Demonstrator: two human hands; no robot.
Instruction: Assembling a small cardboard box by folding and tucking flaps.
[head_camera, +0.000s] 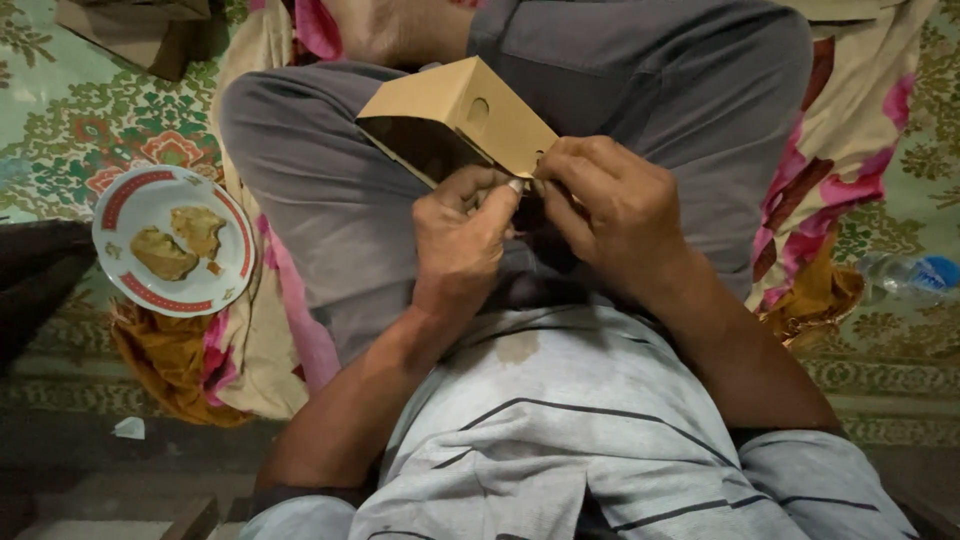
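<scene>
A small brown cardboard box (455, 115), folded and open at one side with a round hole in its top face, is held above my crossed legs in grey trousers. My left hand (462, 235) pinches the box's near edge from below with thumb and fingers. My right hand (608, 205) grips the same near edge from the right, its fingertips meeting those of the left. The part of the box under both hands is hidden.
A white plate with a red rim (130, 195) holding two pieces of fried food lies on the patterned green mat at the left. A flowered cloth (850, 130) lies under my legs. A plastic bottle (905, 275) lies at the right. More cardboard (135, 30) sits top left.
</scene>
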